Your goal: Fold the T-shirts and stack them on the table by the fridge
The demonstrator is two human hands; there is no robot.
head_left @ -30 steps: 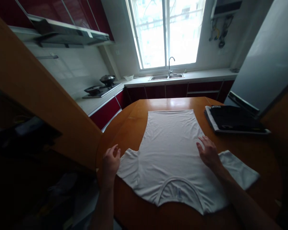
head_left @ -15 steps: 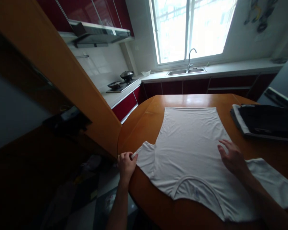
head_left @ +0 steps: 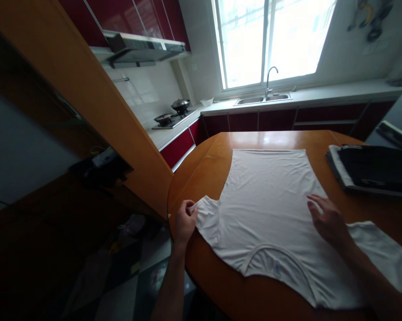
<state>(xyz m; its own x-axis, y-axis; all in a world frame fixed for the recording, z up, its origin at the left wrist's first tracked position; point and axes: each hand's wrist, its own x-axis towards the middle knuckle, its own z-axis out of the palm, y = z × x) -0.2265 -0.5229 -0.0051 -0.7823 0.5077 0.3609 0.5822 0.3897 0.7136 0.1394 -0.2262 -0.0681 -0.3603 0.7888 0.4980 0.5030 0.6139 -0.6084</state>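
Note:
A white T-shirt lies spread on the wooden table, its neckline toward me and its hem at the far side. My left hand pinches the edge of the left sleeve between thumb and fingers. Over the right side of the shirt body is my right hand, fingers apart, holding nothing. My right forearm crosses the shirt near the right sleeve and hides part of it.
A stack of folded dark and white clothes sits on the table at the right. Beyond the table are a counter with a sink, and a stove with a lidded pan. A wooden post rises at the left.
My left hand has shifted slightly up and inward with the sleeve edge, and the sleeve is more bunched. My right hand keeps its place over the shirt. The view has shifted a little.

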